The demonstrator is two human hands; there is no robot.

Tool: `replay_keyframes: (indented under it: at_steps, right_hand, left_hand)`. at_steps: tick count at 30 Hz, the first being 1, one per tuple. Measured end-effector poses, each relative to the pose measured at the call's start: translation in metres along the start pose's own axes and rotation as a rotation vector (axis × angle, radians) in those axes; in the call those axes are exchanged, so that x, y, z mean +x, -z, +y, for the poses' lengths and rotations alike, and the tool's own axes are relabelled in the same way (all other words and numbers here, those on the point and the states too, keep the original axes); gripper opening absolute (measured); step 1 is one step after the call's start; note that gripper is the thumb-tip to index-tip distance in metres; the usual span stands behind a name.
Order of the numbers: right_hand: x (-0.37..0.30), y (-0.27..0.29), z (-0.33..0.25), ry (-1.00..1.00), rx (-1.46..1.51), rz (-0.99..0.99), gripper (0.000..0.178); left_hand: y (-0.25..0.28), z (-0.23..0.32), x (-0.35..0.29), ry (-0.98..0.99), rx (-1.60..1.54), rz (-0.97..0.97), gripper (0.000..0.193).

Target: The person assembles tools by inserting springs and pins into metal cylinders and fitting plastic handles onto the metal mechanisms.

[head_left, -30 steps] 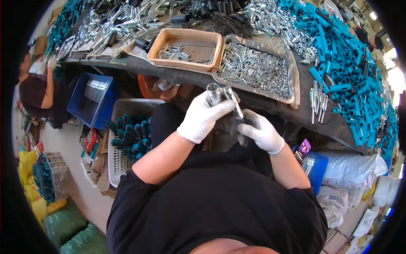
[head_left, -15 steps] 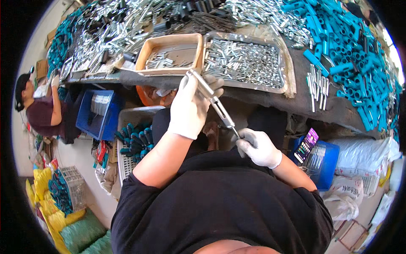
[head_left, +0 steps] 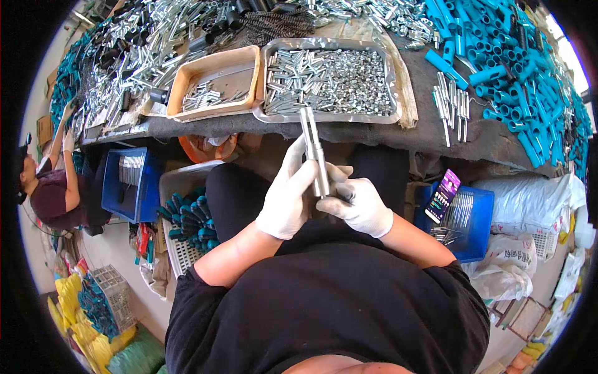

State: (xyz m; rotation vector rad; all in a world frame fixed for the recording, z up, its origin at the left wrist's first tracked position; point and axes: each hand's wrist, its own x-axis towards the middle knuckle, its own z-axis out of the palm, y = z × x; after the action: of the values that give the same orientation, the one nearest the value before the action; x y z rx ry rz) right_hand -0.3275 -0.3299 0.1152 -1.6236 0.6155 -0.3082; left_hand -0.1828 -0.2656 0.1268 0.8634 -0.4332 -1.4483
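A shiny slotted metal tube point(head_left: 315, 149) stands nearly upright in front of my body, its slotted end pointing toward the table. My left hand point(head_left: 288, 198), in a white glove, is closed around the tube's left side. From the right, my gloved right hand point(head_left: 360, 207) grips close to the tube's lower end with thumb and bent fingers. Part of its fingers is hidden behind the tube. Just beyond the tube's tip lies a grey tray point(head_left: 398, 93) of short metal pins and small metal pieces.
A tan tray point(head_left: 177, 93) holds some pins. Teal tubes point(head_left: 529, 106) pile up at the right of the table point(head_left: 417, 134). Blue bins point(head_left: 476, 249) flank my legs, with a phone point(head_left: 443, 196) at the right one. Another person point(head_left: 59, 193) works at far left.
The tube has come lower and turned more upright. My hands have drawn together on it, and the thin rod at its lower end no longer shows. The view has shifted.
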Motion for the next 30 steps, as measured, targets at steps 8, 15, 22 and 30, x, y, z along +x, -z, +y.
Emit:
replay_keyframes:
  at_steps: [8,15,22,30]
  right_hand:
    - [0.061,0.047,-0.012,0.424,-0.24,0.476,0.014]
    - [0.01,0.081,-0.014,0.417,-0.43,0.405,0.015]
    - [-0.171,0.259,0.074,-0.222,-0.377,1.159,0.023]
    - [-0.318,0.312,0.314,-0.969,-0.498,0.982,0.029]
  left_hand:
    - [0.027,0.009,-0.011,0.035,-0.022,0.092,0.038]
    - [0.04,0.007,-0.022,0.108,0.193,0.311,0.032]
    - [0.054,-0.028,-0.016,0.281,0.135,0.143,0.034]
    - [0.029,-0.048,0.0,0.39,0.271,0.136,0.04]
